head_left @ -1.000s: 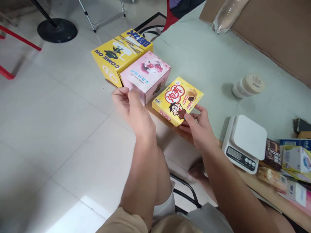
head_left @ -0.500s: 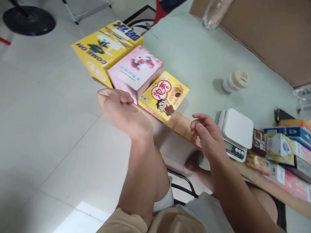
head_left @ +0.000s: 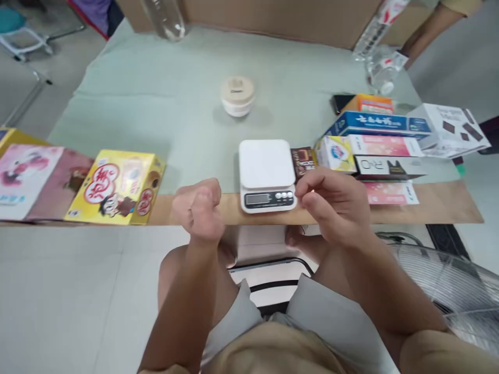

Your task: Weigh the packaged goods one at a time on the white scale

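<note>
My left hand hovers at the table's near edge, curled into a loose fist with nothing in it. My right hand hangs just right of a white kitchen scale, fingers curled inward and holding nothing. A yellow cartoon snack box lies flat at the left of the table, beside a pink box. Both hands are clear of these boxes.
Several snack boxes are piled right of the scale, with a white box further right. A small cream-lidded jar stands mid-table, plastic bottles at the back. Another person's arm shows top right. A fan grille sits lower right.
My view swung right from the boxes at the table's corner to the scale. My right hand let go of the yellow box, and both hands drew back to the table edge, fingers curled.
</note>
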Motion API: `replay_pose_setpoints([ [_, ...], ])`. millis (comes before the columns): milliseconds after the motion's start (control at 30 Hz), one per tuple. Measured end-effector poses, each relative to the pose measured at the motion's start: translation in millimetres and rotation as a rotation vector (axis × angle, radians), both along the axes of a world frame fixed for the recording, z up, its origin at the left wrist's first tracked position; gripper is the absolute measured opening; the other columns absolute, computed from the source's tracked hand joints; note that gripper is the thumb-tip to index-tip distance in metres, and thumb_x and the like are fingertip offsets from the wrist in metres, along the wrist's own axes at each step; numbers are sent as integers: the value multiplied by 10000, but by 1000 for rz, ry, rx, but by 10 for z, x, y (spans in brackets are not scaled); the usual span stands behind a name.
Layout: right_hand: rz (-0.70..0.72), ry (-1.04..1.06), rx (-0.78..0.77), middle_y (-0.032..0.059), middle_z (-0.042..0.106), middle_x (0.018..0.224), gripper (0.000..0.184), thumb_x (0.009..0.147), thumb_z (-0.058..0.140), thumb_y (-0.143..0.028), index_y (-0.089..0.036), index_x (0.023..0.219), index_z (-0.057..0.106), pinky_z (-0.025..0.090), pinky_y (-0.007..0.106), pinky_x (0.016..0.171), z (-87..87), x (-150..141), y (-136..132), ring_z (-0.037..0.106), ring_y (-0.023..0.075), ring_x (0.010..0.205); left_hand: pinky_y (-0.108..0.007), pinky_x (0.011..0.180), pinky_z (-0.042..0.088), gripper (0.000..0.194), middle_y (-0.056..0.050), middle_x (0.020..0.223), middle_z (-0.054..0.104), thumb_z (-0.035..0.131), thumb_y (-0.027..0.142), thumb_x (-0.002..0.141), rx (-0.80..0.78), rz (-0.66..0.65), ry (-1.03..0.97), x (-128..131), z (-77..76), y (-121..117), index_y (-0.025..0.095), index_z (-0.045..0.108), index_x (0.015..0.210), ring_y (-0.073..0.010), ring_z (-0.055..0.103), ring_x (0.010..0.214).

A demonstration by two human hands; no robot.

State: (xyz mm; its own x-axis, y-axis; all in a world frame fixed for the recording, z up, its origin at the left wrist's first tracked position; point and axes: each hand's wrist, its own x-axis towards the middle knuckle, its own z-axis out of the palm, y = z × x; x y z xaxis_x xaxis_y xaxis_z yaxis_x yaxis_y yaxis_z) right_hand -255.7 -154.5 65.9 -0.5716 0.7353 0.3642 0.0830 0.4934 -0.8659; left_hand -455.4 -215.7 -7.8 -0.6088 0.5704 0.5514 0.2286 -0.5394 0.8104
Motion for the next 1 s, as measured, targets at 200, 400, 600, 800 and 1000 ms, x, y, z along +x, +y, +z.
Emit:
replay_pose_setpoints([
  [200, -484, 351, 9, -29, 548, 590, 217, 945, 637, -340, -233, 759, 662, 345, 295, 531, -41, 976, 545, 488, 119, 541, -363, 429, 110, 582, 35, 444, 107, 630, 422, 927, -64, -397, 258, 584, -36, 546, 268, 312, 464, -137, 128, 373],
  [400, -998, 691, -291, -25, 459, 584, 135, 790, 610, -221, -249, 663, 575, 268, 293, 521, -264, 1777, 1072, 423, 124, 537, -342, 402, 173, 641, 31, 458, 156, 517, 451, 1029, -276, -676, 735, 1447, 706, 1493, 207, 243, 503, -89, 149, 405],
  [600, -1215, 845, -749, 27, 655, 973, 175, 746, 589, -384, -255, 861, 561, 442, 280, 650, -583, 2170, 1490, 667, 192, 937, -398, 890, 530, 391, 13, 709, 541, 726, 269, 890, -493, -611, 1106, 2896, 1212, 2982, 239, 455, 610, -184, 635, 811],
  [800, -1165, 877, -801, 50, 677, 1277, 297, 807, 550, -481, -259, 1003, 529, 546, 368, 905, -721, 2437, 1643, 647, 244, 1299, -590, 1247, 178, 1124, -187, 1559, 373, 888, 458, 631, -829, -725, 1369, 3990, 1072, 3996, 55, 409, 1564, -489, 259, 1592],
  [1000, -1178, 890, -789, 53, 658, 1309, 297, 831, 550, -493, -265, 1016, 509, 557, 399, 987, -750, 2653, 1567, 616, 252, 1372, -781, 1167, 44, 1289, -276, 1587, 434, 959, 378, 398, -877, -820, 1316, 4166, 715, 4437, 22, 473, 1537, -635, 212, 1514],
])
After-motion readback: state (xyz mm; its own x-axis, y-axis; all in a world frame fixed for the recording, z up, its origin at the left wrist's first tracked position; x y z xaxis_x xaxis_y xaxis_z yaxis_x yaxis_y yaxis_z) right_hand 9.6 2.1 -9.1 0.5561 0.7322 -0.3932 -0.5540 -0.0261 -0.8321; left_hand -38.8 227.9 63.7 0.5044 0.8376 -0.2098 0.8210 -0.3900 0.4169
